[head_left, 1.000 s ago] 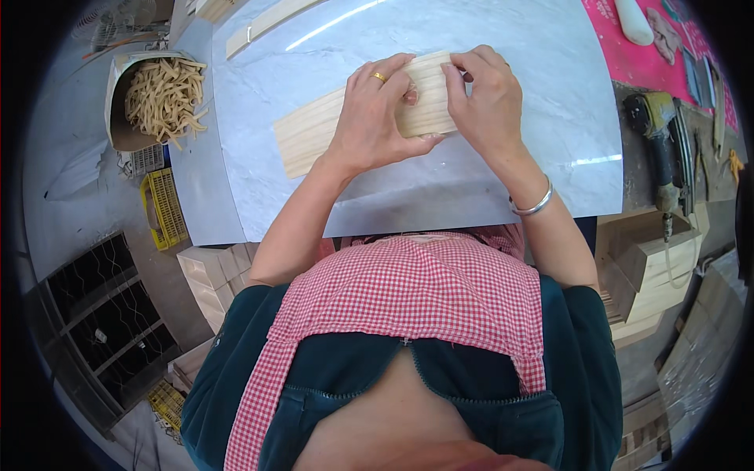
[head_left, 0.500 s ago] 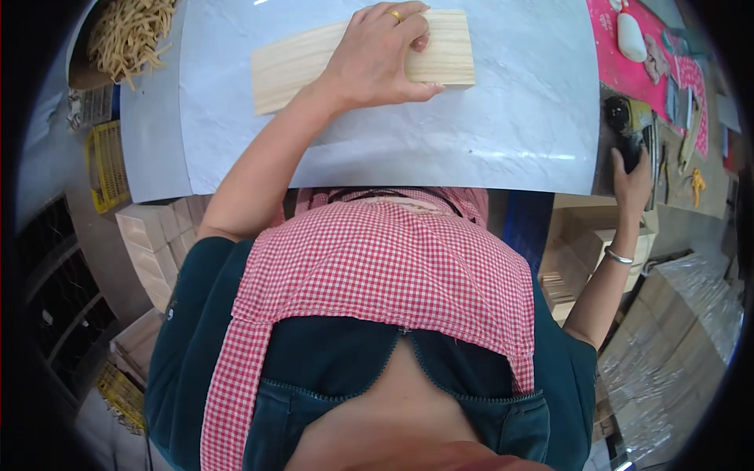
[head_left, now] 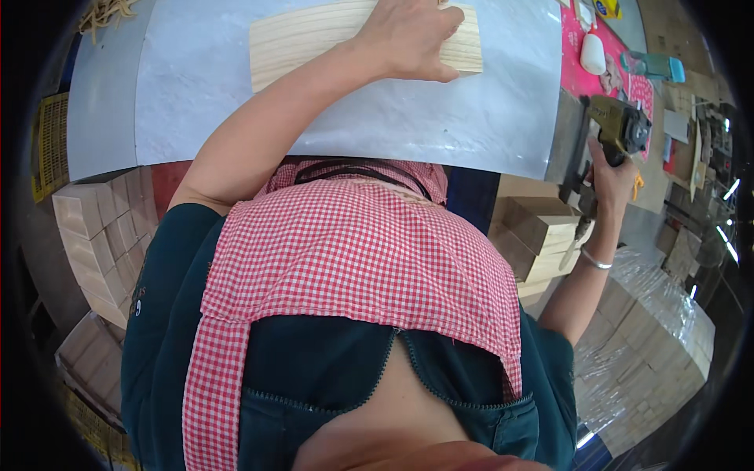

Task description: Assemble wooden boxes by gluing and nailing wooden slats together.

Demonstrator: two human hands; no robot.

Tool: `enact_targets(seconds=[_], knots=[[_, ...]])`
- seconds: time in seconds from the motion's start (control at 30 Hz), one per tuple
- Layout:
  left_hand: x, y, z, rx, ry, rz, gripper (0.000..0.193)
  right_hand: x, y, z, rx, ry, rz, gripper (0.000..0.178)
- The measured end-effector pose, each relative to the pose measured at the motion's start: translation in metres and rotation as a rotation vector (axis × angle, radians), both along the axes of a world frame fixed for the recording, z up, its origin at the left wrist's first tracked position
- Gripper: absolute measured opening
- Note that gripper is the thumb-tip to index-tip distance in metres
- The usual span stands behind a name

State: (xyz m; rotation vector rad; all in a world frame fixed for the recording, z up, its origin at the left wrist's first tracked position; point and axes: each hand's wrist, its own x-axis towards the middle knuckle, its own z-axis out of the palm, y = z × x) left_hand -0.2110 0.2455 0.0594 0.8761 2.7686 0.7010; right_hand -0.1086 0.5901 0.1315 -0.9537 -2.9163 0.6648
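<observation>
Both hands are busy from where I watch. Nearest me, my right hand (head_left: 611, 174) is out past the table's right edge, fingers wrapped around the grip of a nail gun (head_left: 616, 129), a silver bracelet (head_left: 594, 258) on that wrist. I cannot make out whether a finger lies on the trigger. Just beside that hand stand stacked wood blocks (head_left: 536, 228), and further right more blocks lie under clear wrap (head_left: 652, 330).

Further out, my left hand (head_left: 408, 38) lies palm down with fingers spread on a pale wood panel (head_left: 314, 39), pressing it flat. The panel rests on the grey tabletop (head_left: 424, 118), near the far edge of what I can see, its long side running left to right; my hand covers its right part and the thumb reaches the near edge.

To the left of the table, more pale blocks (head_left: 90, 235) are piled low, with a yellow crate (head_left: 49, 149) behind them. On the far right a pink mat (head_left: 577, 78) carries a white mouse-shaped object (head_left: 592, 53) and a teal bottle (head_left: 652, 66).
</observation>
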Motion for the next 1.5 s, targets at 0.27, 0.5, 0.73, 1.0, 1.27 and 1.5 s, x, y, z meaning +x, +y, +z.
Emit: enact_targets(seconds=[0.27,0.5,0.73,1.0,1.27,1.5], knots=[[0.011,0.008,-0.012,0.095,0.055,0.006,0.046,0.028,-0.106,0.026,-0.342,0.078,0.299,0.021],[0.013,0.006,-0.020,0.139,0.012,0.006,0.048,0.026,-0.118,0.025,-0.449,0.024,0.287,0.022],[0.014,0.006,-0.009,0.094,0.142,0.054,0.047,0.025,-0.124,0.027,-0.456,0.002,0.295,0.022],[0.012,0.009,-0.025,0.092,0.289,0.003,0.047,0.021,-0.132,0.029,-0.443,0.004,0.289,0.022],[0.015,0.006,-0.012,0.188,0.172,-0.023,0.046,0.000,-0.134,0.028,-0.433,0.040,0.299,0.021],[0.012,0.006,-0.030,0.293,0.319,-0.011,0.046,-0.008,-0.135,0.025,-0.430,-0.002,0.312,0.022]])
